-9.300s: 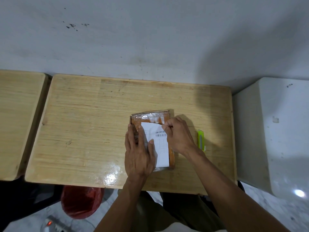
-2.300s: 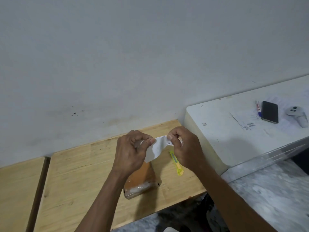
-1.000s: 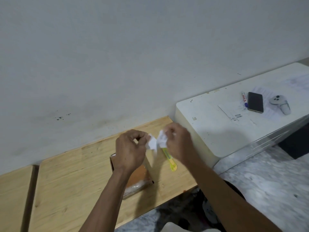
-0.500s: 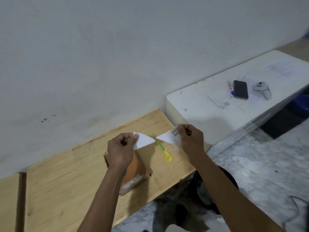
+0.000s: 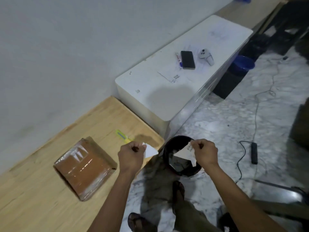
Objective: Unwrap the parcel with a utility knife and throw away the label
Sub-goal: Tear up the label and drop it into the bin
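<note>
**Torn shipping label, two pieces, held over the waste bin**

Item: label, thin white paper, now two triangular scraps. Left piece (image 5: 150,150) pinched in the left hand (image 5: 131,155); right piece (image 5: 186,152), with barcode print showing, pinched in the right hand (image 5: 204,153). Both hands are closed on a corner of their scrap.

Handling, as judged: near weightless, limp, easily creased, not fragile in any way that matters. A fingertip pinch at an edge suffices. Any adhesive left on the back may cling to the fingers on release.

Location: the right piece hangs over the mouth of the black bin (image 5: 167,148) on the floor; the left piece sits just beside its rim, over the edge of the wooden surface (image 5: 41,206).

Nearby: brown parcel (image 5: 85,166), tape-wrapped, lying left of the left hand; yellow utility knife (image 5: 122,135) just beyond that hand.

Change noted: nine seconds ago the label was whole on the parcel. Half a second ago it was already torn; since then the view has swung down to bring the bin beneath the hands.
</note>
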The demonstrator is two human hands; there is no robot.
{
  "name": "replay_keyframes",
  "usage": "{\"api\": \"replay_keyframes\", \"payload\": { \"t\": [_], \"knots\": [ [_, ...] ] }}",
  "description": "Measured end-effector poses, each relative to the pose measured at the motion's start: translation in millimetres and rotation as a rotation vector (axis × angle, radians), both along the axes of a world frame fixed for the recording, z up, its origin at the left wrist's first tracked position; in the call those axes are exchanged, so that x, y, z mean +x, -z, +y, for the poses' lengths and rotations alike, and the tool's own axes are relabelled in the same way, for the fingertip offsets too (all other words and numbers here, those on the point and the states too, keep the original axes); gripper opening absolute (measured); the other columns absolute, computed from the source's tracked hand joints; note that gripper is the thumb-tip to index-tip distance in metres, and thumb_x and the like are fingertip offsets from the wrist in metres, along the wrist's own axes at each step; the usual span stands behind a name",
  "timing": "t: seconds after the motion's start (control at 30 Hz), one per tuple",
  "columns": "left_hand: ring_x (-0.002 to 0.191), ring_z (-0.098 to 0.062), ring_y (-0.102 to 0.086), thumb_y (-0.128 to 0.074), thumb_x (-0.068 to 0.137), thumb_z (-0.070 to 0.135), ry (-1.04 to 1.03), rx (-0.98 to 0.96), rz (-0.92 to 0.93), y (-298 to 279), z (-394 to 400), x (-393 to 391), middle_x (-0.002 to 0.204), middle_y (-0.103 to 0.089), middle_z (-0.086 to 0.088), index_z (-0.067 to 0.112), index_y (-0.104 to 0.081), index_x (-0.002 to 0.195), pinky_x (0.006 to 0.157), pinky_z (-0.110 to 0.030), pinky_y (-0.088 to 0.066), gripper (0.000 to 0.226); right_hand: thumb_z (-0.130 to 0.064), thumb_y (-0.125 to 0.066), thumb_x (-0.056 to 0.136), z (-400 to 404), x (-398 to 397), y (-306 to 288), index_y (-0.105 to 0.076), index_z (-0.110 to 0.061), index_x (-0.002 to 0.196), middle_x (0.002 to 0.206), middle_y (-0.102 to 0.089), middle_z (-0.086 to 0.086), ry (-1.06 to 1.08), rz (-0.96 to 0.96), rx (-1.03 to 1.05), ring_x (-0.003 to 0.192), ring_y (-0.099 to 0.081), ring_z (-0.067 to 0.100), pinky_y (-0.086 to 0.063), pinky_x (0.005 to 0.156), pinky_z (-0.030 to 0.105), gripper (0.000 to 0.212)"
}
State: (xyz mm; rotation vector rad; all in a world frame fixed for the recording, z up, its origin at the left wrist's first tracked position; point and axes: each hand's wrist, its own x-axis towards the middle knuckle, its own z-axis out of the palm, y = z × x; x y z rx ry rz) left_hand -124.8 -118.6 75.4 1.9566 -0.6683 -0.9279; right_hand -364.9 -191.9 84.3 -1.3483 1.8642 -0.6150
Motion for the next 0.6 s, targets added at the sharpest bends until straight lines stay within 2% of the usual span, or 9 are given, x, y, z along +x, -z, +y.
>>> {"api": "replay_keyframes", "payload": {
  "t": [0.1,0.23,0.33,0.43,0.5,0.6],
  "knots": [
    [0.078,-0.02,-0.066,-0.078,0.085,0.02,0.065,0.075,-0.061,7.0,-26.8,-41.7,0.081,-0.075,-0.007,0.005,-0.074,0.081,0.072,-0.028,-0.046,0.016,-0.022,-0.06,0.097,-13.1,-44.5,18.3,-0.067,-0.009,0.082,0.077,-0.065,0.005,0.063,0.042,0.037,0.077,-0.062,0.024,-0.042,0.068,0.027,0.02],
    [0.083,-0.019,-0.063,-0.077,0.086,0.016,0.095,0.193,-0.065,21.6,-67.7,-102.7,0.085,-0.072,-0.004,0.007,-0.077,0.088,0.079,-0.026,-0.045,0.009,-0.02,-0.059,0.097,-39.7,-84.1,56.9,-0.052,-0.015,0.061,0.062,-0.054,0.008,0.158,0.126,0.067,0.059,-0.051,0.026,-0.037,0.056,0.029,0.037],
    [0.079,-0.023,-0.062,-0.074,0.087,0.018,0.151,0.263,-0.122,46.9,-103.7,-149.5,0.081,-0.071,-0.009,0.012,-0.072,0.077,0.077,-0.032,-0.048,0.012,-0.025,-0.057,0.099,-65.8,-104.5,92.1,-0.055,-0.015,0.072,0.081,-0.061,0.016,0.247,0.134,0.137,0.063,-0.049,0.024,-0.039,0.06,0.033,0.028],
    [0.076,-0.023,-0.063,-0.071,0.089,0.019,0.196,0.373,-0.159,91.5,-140.3,-187.4,0.065,-0.06,0.004,0.025,-0.058,0.061,0.074,-0.035,-0.049,0.031,-0.031,-0.055,0.099,-93.2,-121.6,139.8,-0.055,-0.017,0.075,0.088,-0.06,0.012,0.258,0.152,0.21,0.069,-0.054,0.025,-0.046,0.061,0.036,0.028],
    [0.082,-0.026,-0.068,-0.072,0.088,0.023,0.189,0.42,-0.164,126.5,-158.8,-204.0,0.067,-0.062,0.005,0.033,-0.052,0.06,0.08,-0.038,-0.055,0.036,-0.031,-0.053,0.1,-108.9,-129.4,169.7,-0.055,-0.017,0.077,0.088,-0.06,0.01,0.225,0.17,0.245,0.072,-0.057,0.025,-0.047,0.061,0.035,0.026],
    [0.088,-0.026,-0.07,-0.075,0.085,0.025,0.131,0.473,-0.106,178.4,-177.5,-218.1,0.082,-0.073,-0.002,0.031,-0.062,0.066,0.091,-0.043,-0.056,0.023,-0.03,-0.051,0.101,-131.3,-135.5,203.9,-0.053,-0.017,0.079,0.08,-0.056,0.004,0.188,0.193,0.272,0.067,-0.053,0.021,-0.036,0.052,0.029,0.026]
  ]
}}
